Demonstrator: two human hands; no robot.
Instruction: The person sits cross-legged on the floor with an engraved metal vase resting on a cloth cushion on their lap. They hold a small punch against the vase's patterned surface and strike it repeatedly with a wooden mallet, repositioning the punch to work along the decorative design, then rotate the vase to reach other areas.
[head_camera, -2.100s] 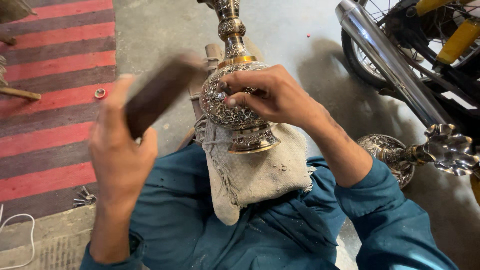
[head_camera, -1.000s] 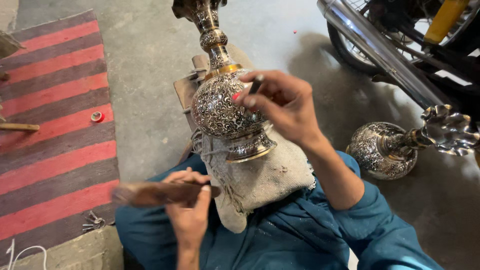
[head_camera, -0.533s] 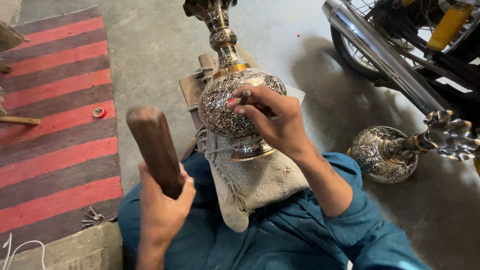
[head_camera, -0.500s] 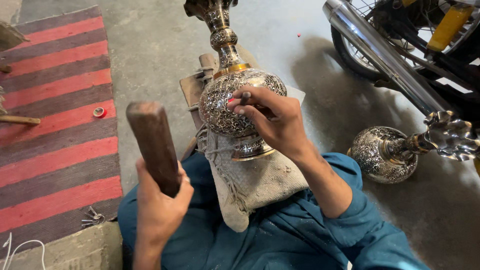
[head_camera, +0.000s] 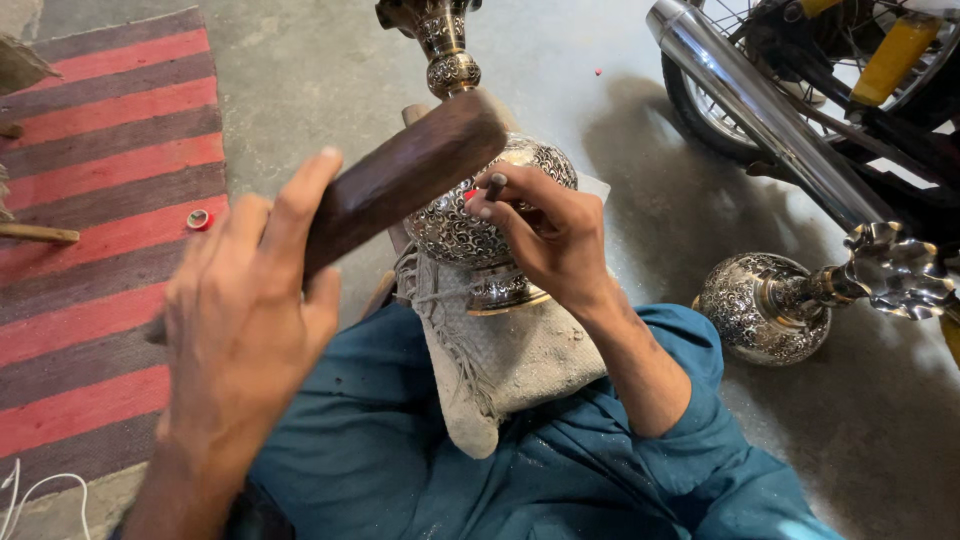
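An engraved silver metal vase (head_camera: 455, 228) lies tilted on a grey cloth (head_camera: 515, 365) over my lap, its neck pointing away from me. My right hand (head_camera: 555, 240) pinches a small metal punch (head_camera: 494, 186) against the vase's rounded body. My left hand (head_camera: 245, 300) grips a dark wooden mallet (head_camera: 400, 180), whose head hangs just left of and above the punch's top. I cannot tell whether the two touch. My teal clothing fills the lower part of the view.
A second engraved vase (head_camera: 765, 305) lies on the concrete floor at the right, beside a motorcycle's chrome exhaust pipe (head_camera: 760, 110) and wheel. A red and grey striped rug (head_camera: 100, 200) with a small red ring (head_camera: 199, 219) covers the left. A white cable (head_camera: 30, 495) lies at the bottom left.
The mallet stood upright in my raised left hand half a second ago; it has swung down toward the punch. My right hand stays on the vase.
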